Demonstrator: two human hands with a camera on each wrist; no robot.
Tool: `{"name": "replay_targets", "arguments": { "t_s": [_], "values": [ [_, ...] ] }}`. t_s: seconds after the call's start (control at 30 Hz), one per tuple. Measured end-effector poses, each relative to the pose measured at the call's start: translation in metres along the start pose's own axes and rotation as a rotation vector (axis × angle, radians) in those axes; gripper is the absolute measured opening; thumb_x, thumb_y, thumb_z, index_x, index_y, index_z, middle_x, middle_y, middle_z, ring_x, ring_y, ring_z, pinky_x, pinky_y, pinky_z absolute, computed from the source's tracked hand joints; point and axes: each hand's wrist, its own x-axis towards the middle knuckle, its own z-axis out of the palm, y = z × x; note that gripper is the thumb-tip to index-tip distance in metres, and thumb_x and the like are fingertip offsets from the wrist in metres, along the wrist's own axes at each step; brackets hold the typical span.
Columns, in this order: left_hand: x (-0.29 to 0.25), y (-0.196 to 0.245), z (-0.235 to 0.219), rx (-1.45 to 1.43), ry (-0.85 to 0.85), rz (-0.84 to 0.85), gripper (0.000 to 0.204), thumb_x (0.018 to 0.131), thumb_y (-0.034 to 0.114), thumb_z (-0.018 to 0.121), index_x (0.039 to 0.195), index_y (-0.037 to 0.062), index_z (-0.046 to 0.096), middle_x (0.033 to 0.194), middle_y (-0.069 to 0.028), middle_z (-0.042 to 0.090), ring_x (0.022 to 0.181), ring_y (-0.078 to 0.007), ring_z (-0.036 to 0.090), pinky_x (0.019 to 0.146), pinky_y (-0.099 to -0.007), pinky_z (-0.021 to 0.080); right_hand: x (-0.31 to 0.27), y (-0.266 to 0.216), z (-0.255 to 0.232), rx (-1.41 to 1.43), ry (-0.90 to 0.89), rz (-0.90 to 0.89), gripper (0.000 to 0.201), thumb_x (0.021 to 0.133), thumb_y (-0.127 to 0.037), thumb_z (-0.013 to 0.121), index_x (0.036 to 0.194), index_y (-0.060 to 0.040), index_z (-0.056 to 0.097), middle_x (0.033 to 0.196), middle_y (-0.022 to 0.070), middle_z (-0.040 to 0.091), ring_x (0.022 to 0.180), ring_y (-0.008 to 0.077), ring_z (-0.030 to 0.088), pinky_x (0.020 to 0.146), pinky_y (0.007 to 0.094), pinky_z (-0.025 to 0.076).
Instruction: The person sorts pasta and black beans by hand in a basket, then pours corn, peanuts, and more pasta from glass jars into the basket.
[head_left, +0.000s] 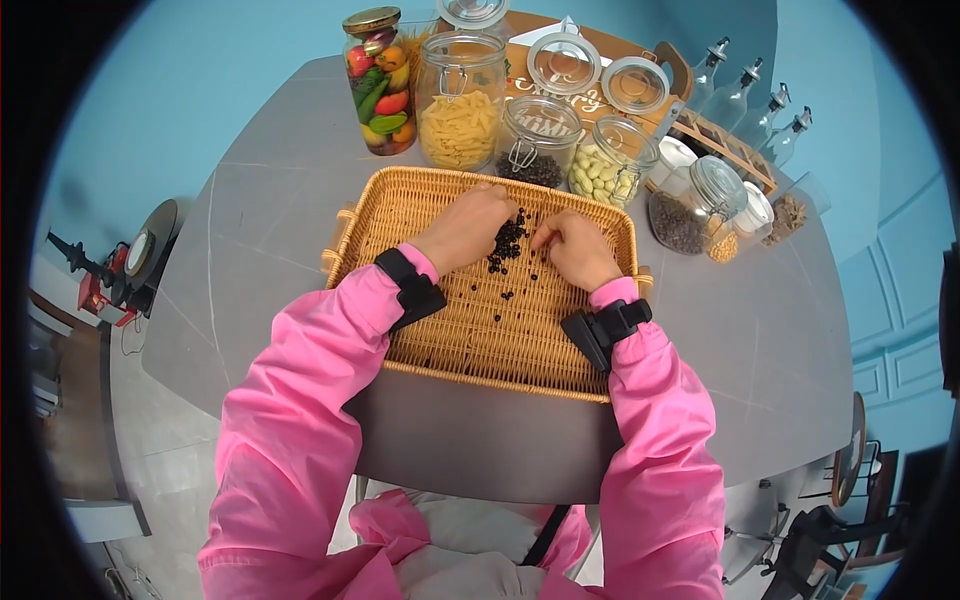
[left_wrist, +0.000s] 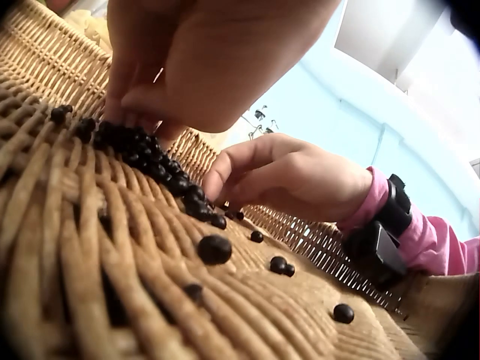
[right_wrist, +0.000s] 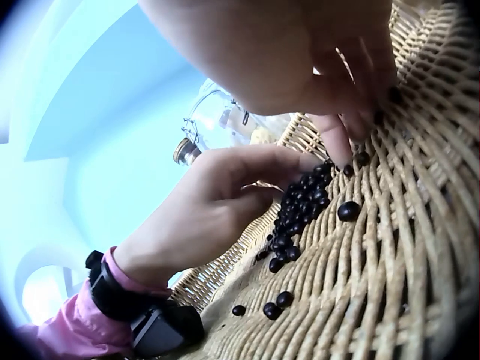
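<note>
A loose pile of small black beans [head_left: 508, 240] lies in the wicker tray [head_left: 440, 350], with several strays nearer its front. My left hand [head_left: 470, 228] is over the left side of the pile, its fingertips down among the black beans [left_wrist: 139, 150]. On the pile's other side, my right hand [head_left: 575, 248] has its fingers bent down toward the wicker. One fingertip [right_wrist: 339, 142] of it is right at a bean [right_wrist: 348, 171] beside the pile. Both palms face down, and the beans under the left fingers are partly hidden.
Behind the tray stand a jar of mixed vegetables [head_left: 375, 90], a penne jar [head_left: 460, 115], a jar of dark beans [head_left: 535, 150] and a jar of pale green pieces [head_left: 608, 165]. More jars [head_left: 690, 210] and glass bottles [head_left: 730, 95] stand at the right on the grey table [head_left: 250, 240].
</note>
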Motion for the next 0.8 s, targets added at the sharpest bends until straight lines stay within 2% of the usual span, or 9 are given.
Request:
{"name": "replay_targets", "arguments": {
  "t_s": [0.03,0.1,0.13,0.2,0.3,0.37,0.5,0.6,0.8],
  "values": [
    [0.001,-0.001,-0.002,-0.077,-0.09,-0.066,0.044,0.06,-0.011,0.058,0.103,-0.0021,0.059,0.099,-0.0165,0.057,0.096,-0.0329,0.054,0.084,-0.039,0.044,0.0,0.002,-0.001,0.001,0.002,0.0,0.019,0.071,0.001,0.055,0.083,-0.0032,0.068,0.081,0.0153,0.065,0.079,0.0319,0.062,0.075,0.0403,0.048],
    [0.005,-0.001,-0.007,-0.154,-0.182,-0.133,0.043,0.06,-0.011,0.056,0.102,-0.002,0.059,0.097,-0.0166,0.057,0.095,-0.0329,0.054,0.083,-0.0392,0.044,0.001,-0.006,-0.008,0.136,-0.066,0.199,0.021,0.072,0.0,0.053,0.086,-0.0036,0.068,0.077,0.0149,0.065,0.075,0.0328,0.062,0.072,0.0412,0.049],
    [0.007,0.001,-0.008,-0.116,-0.112,-0.113,0.043,0.061,-0.011,0.055,0.103,-0.002,0.059,0.096,-0.0169,0.057,0.095,-0.0328,0.054,0.084,-0.0391,0.044,0.001,-0.004,-0.007,0.138,-0.068,0.2,0.021,0.072,0.0,0.053,0.086,-0.0036,0.068,0.077,0.0149,0.065,0.075,0.0328,0.062,0.072,0.0412,0.049],
    [0.008,0.003,-0.004,-0.083,-0.042,-0.097,0.044,0.061,-0.012,0.053,0.103,-0.0019,0.059,0.095,-0.0171,0.057,0.094,-0.0326,0.055,0.084,-0.039,0.044,0.001,0.002,-0.003,0.112,0.137,0.19,0.024,0.072,0.0,0.052,0.089,-0.0039,0.068,0.08,0.0157,0.065,0.078,0.0326,0.062,0.074,0.0403,0.049],
    [0.005,0.003,0.01,-0.077,0.028,0.02,0.047,0.062,-0.012,0.053,0.107,-0.0013,0.058,0.099,-0.0167,0.056,0.098,-0.0324,0.053,0.085,-0.0385,0.043,0.001,0.005,0.002,0.026,0.153,0.101,0.026,0.072,0.0,0.052,0.093,-0.0035,0.067,0.085,0.0163,0.063,0.083,0.0323,0.061,0.076,0.0396,0.048],
    [0.004,0.005,0.015,0.003,0.049,0.069,0.037,0.066,-0.008,0.058,0.102,-0.0007,0.058,0.1,-0.0141,0.053,0.101,-0.0306,0.05,0.083,-0.0379,0.044,0.0,0.006,0.003,0.004,0.137,0.087,0.028,0.074,0.001,0.05,0.096,-0.0014,0.065,0.087,0.0164,0.063,0.084,0.031,0.061,0.077,0.0379,0.048],
    [0.004,0.006,0.016,0.045,-0.004,0.046,0.036,0.067,-0.007,0.059,0.103,-0.0004,0.058,0.1,-0.0124,0.051,0.102,-0.0291,0.048,0.084,-0.037,0.043,0.0,0.004,0.004,-0.017,0.108,0.137,0.032,0.074,0.003,0.048,0.103,0.0,0.063,0.09,0.0163,0.061,0.086,0.0303,0.059,0.079,0.037,0.047],
    [0.004,0.004,0.013,-0.012,-0.061,0.034,0.051,0.063,-0.013,0.055,0.113,0.0002,0.054,0.102,-0.0123,0.049,0.103,-0.0309,0.046,0.09,-0.0381,0.04,-0.001,0.005,0.005,-0.081,0.135,0.059,0.034,0.075,0.002,0.048,0.106,-0.0009,0.062,0.09,0.0157,0.058,0.087,0.0308,0.058,0.08,0.0377,0.046],
    [0.005,0.002,0.012,-0.083,-0.01,0.076,0.036,0.066,-0.008,0.058,0.1,0.0052,0.061,0.096,-0.0106,0.053,0.099,-0.0299,0.05,0.086,-0.0376,0.042,0.0,-0.002,0.005,-0.108,0.073,0.112,0.034,0.075,-0.002,0.053,0.107,-0.0024,0.065,0.099,0.0192,0.056,0.097,0.0346,0.055,0.087,0.0398,0.044]
  ]
}}
